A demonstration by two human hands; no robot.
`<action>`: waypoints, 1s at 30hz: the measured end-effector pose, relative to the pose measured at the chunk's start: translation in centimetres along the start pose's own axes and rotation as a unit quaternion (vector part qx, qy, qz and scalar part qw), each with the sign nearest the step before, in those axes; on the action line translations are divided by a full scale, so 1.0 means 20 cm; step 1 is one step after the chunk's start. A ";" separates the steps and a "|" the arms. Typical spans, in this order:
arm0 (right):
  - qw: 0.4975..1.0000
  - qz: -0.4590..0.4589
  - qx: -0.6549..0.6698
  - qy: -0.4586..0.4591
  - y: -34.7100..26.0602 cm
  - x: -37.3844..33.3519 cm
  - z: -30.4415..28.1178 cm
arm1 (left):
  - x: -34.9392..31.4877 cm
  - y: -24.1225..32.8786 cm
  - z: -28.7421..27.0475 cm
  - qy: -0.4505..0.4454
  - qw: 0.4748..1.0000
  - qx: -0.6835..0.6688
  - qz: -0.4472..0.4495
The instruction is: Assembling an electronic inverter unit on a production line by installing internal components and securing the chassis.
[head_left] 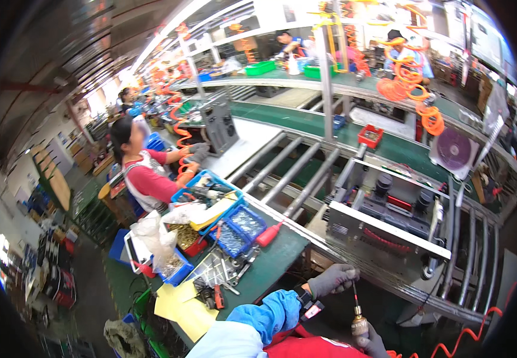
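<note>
My left hand (332, 280), in a grey glove, is at the lower middle, its fingers drawn together by the tip of a thin driver bit. Whatever they pinch is too small to make out. Below it, my right hand (373, 345), also gloved, grips a power screwdriver (359, 326) with a brass-coloured front end, its bit pointing up. Part of the right hand is cut off by the lower edge. Beyond both hands, an open metal housing (384, 232) with dark parts inside rests on the roller conveyor (297, 200).
Left of my arm, a green bench (285, 256) bears blue bins of screws (246, 222), a red bottle (268, 234), pliers (218, 296) and yellow paper (181, 307). A co-worker (148, 167) handles a grey panel (218, 126). A red coiled hose (467, 337) runs at lower right.
</note>
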State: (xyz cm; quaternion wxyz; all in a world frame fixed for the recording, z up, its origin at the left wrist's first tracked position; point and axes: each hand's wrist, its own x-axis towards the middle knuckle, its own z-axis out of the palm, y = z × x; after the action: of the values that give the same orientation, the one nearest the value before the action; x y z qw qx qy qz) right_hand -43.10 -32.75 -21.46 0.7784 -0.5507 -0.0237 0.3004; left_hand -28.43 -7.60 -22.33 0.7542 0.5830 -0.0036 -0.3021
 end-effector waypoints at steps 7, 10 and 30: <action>0.991 0.060 0.116 0.012 -0.12 -0.10 -0.10 | 0.21 0.00 0.29 0.084 0.995 0.048 -0.008; 0.986 0.019 -0.011 0.167 -0.15 -0.12 -0.10 | 0.29 0.02 0.42 0.011 0.995 0.097 0.000; 0.944 -0.064 0.062 0.316 -0.29 0.00 -0.28 | 0.37 -0.10 0.82 -0.164 0.979 0.088 -0.076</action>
State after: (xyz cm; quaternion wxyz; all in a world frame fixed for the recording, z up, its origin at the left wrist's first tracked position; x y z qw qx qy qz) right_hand -38.46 -38.59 -18.65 0.7960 -0.5655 0.2070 0.0611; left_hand -29.13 -25.75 -21.35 0.6638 0.5880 -0.1095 -0.4490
